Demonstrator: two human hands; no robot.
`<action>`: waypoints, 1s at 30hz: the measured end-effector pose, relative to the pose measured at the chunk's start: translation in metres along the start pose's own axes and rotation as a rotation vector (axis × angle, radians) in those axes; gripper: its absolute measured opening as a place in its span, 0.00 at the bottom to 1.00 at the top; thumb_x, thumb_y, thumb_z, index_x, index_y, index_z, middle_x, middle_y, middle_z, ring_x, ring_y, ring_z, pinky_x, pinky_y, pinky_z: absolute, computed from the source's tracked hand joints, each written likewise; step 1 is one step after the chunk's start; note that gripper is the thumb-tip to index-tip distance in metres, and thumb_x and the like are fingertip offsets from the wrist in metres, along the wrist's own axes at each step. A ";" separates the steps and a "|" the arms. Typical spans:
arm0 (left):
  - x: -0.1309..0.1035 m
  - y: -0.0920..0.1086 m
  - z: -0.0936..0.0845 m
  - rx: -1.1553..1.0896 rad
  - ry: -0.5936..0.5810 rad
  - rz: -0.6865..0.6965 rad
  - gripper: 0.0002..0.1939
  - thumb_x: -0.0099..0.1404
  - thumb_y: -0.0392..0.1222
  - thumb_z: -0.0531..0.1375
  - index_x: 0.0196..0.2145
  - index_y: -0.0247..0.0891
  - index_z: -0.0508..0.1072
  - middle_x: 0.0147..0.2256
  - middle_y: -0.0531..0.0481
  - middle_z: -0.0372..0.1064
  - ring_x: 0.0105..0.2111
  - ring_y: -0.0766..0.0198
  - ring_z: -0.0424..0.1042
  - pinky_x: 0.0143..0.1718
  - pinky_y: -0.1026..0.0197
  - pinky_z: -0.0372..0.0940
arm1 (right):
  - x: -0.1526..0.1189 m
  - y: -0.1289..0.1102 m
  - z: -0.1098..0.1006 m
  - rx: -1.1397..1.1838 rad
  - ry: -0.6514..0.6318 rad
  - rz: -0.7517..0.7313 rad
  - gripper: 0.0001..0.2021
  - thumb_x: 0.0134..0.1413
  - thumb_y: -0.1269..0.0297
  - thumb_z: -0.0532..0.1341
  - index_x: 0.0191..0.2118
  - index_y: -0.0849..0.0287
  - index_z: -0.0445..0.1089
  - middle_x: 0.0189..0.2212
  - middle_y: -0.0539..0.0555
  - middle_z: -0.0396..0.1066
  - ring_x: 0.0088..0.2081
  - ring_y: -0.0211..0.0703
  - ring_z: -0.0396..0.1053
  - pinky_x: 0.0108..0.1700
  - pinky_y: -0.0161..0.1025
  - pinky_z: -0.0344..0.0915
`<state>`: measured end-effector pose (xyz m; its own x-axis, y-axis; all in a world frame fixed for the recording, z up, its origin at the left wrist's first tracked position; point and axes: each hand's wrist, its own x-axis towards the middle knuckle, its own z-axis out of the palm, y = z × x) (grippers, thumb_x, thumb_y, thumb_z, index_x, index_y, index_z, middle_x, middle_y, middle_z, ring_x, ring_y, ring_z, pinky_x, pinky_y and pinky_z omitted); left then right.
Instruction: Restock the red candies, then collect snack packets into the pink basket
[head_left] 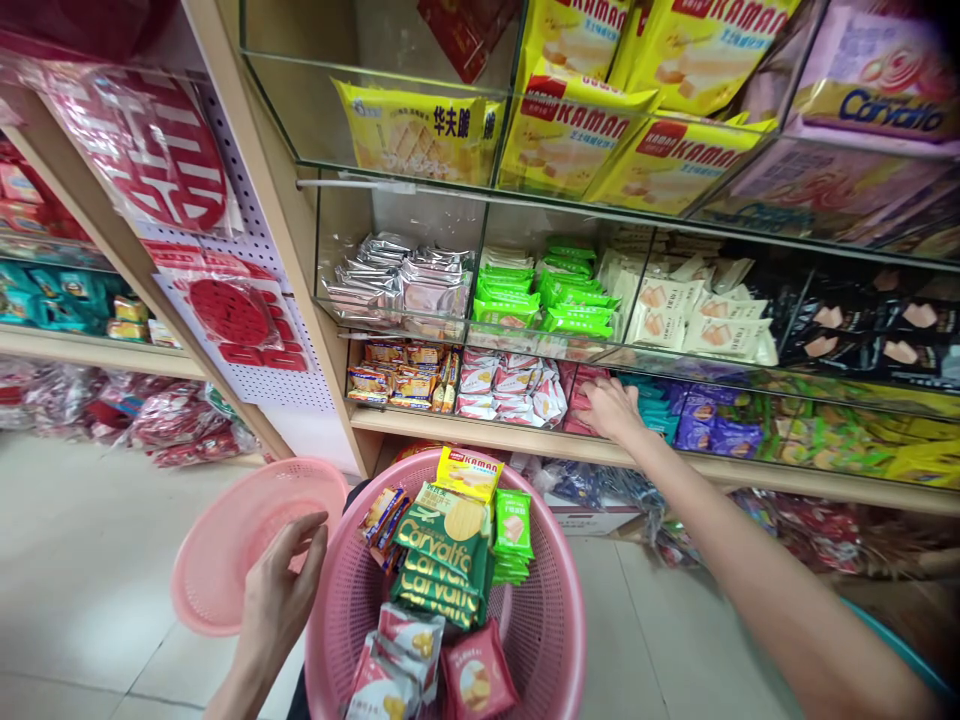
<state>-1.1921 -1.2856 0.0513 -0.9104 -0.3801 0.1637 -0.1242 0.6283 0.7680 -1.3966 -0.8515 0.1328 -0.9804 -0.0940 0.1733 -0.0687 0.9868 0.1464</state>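
Note:
My right hand (611, 408) reaches into a low shelf compartment, its fingers bent over red snack packets (576, 398) and closed on one at the fingertips. Between my arms stands a pink basket (559, 600) holding snack packs. Inside it are green Carvalfo packs (442, 550), a yellow Kaman pack (469, 474), bright green packets (513, 525), small orange-and-blue packets (384, 520), white-and-pink packets (394, 665) and one red packet (480, 670). My left hand (283, 572) hovers by the basket's left rim, fingers loosely bent and apart, with nothing in it.
A second pink basket (217, 540) sits on the tiled floor at left. Glass-fronted shelves (420, 325) hold sorted snacks, with white-and-pink packets (510, 385) and teal packets (652, 405) beside my right hand. Bagged goods (585, 480) lie under the bottom shelf. Red decorations (232, 310) hang on a pegboard.

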 end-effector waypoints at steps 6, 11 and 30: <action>-0.001 -0.001 -0.002 0.000 0.027 0.041 0.19 0.57 0.56 0.54 0.37 0.39 0.73 0.36 0.45 0.76 0.34 0.57 0.76 0.27 0.63 0.70 | 0.006 0.004 0.001 0.073 -0.048 0.089 0.15 0.47 0.56 0.61 0.42 0.56 0.71 0.45 0.61 0.70 0.48 0.58 0.63 0.40 0.48 0.56; 0.000 -0.002 -0.002 0.004 0.039 0.073 0.18 0.58 0.55 0.54 0.37 0.40 0.72 0.35 0.46 0.76 0.34 0.57 0.76 0.27 0.63 0.70 | -0.001 0.009 -0.008 0.157 -0.047 0.162 0.15 0.48 0.54 0.60 0.40 0.57 0.70 0.39 0.60 0.74 0.44 0.57 0.68 0.39 0.47 0.58; 0.011 -0.017 0.007 0.094 0.034 0.011 0.20 0.59 0.54 0.51 0.40 0.38 0.72 0.40 0.43 0.74 0.38 0.54 0.75 0.28 0.61 0.68 | -0.200 -0.059 -0.038 1.651 -0.626 0.470 0.16 0.46 0.55 0.66 0.40 0.55 0.71 0.37 0.52 0.75 0.38 0.42 0.72 0.37 0.36 0.67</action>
<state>-1.2025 -1.2951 0.0357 -0.8979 -0.3949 0.1942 -0.1522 0.6926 0.7051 -1.1897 -0.8962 0.1268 -0.8603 -0.1280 -0.4935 0.4906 0.0553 -0.8696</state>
